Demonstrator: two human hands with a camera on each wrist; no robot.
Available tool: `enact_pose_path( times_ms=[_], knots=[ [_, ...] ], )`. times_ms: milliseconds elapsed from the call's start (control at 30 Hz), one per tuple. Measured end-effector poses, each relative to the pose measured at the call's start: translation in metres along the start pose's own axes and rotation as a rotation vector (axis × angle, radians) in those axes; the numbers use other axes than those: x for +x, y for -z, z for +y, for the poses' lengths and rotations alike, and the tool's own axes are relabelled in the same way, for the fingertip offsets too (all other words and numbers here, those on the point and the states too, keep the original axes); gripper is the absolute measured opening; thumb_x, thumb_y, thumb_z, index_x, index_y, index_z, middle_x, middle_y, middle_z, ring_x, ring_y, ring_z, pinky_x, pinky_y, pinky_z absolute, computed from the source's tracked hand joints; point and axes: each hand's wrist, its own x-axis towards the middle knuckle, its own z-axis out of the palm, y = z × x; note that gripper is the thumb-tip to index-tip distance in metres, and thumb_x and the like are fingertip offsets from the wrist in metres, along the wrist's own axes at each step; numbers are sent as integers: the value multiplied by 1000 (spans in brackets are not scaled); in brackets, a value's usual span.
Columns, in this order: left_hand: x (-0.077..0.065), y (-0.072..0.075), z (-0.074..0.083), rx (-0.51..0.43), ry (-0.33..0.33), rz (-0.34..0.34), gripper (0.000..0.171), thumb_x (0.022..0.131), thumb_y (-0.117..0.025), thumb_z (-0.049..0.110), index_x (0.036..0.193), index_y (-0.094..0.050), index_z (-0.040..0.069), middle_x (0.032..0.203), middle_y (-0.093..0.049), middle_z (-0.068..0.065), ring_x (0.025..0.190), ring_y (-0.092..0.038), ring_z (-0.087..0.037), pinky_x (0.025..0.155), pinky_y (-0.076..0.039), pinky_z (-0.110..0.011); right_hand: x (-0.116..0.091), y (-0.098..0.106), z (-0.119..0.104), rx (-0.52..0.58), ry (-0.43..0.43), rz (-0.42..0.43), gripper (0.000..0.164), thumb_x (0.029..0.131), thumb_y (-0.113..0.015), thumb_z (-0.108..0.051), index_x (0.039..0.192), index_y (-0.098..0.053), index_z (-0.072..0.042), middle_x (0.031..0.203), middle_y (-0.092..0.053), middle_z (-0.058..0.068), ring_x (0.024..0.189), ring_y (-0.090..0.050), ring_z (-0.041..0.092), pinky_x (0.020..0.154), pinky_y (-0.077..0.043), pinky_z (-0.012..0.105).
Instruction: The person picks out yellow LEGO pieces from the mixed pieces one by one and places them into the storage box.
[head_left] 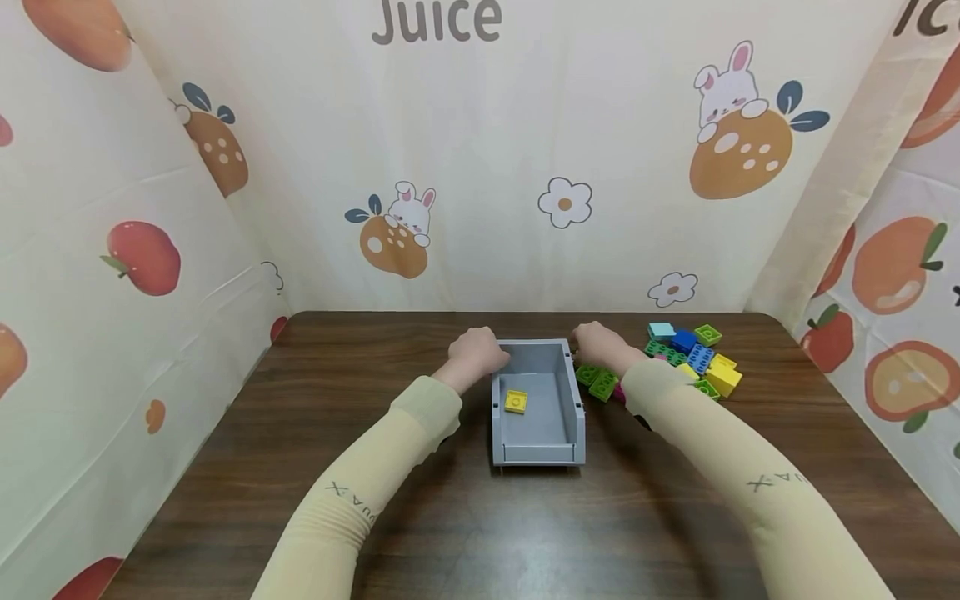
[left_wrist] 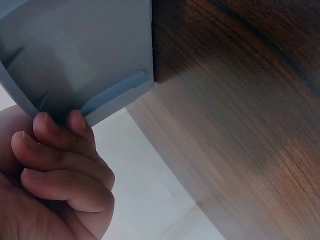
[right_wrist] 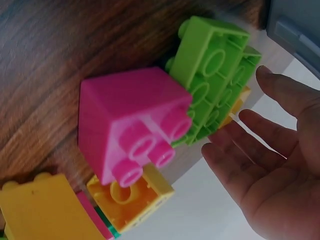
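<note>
Gray plastic bin: located on the table, between my left grip and my right grip. Expected handling: light and stiff, with smooth walls that may slip under a loose hold; breakage is unlikely. Recommended hold: both side rims, close to the rear corners, bin level, because the thin yellow brick lies loose on its floor, to the right of my left grip and on its near side.

Left grip: fingers curled, apparently clamped on the bin's rim near the rear corner; I cannot confirm the thumb's placement. Right grip: fingers apart and relaxed, with nothing visibly held. It is beside the bin's right wall; I cannot confirm contact. The lime-green bricks lie near its fingertips, with a pink brick beside them. Judge these hard and light; grasp by opposite sides.
</note>
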Motion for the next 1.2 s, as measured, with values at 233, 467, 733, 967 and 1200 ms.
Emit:
enact_pose_path(
  times_ms=[233,467,733,967,1200],
  knots=[
    [-1,0,1,0,-4,13,24,86,-60,29,72,-63,9,56,-49,-1,48,-46,-12,44,-36,-26,2,-6,2,-13,3,9,27,87,-63,-10,111,-66,2,109,-66,19,90,-64,25,81,-54,43],
    [-3,0,1,-12,-9,9,26,86,-60,28,69,-62,9,56,-47,-1,48,-45,-13,44,-35,-26,4,-8,5,-9,-17,18,24,87,-63,-9,107,-68,1,105,-66,18,85,-64,23,79,-54,42],
    [-3,0,2,-9,-7,11,27,86,-59,28,66,-59,10,55,-46,0,47,-44,-12,44,-34,-26,2,-9,6,5,-24,23,21,87,-64,-11,104,-70,-1,101,-67,16,80,-63,21,78,-55,42],
    [-2,-1,1,-9,-7,12,27,86,-59,29,68,-61,10,56,-46,0,47,-44,-12,43,-35,-25,-1,-8,10,1,-16,22,20,86,-67,-13,103,-71,-3,99,-68,14,80,-64,22,79,-55,44],
    [-1,-2,-1,-3,-11,21,26,86,-60,30,71,-62,9,56,-45,0,47,-43,-12,43,-34,-25,-4,-5,11,16,-13,12,17,86,-68,-14,101,-72,-6,101,-68,14,83,-64,23,81,-55,44]
  ],
)
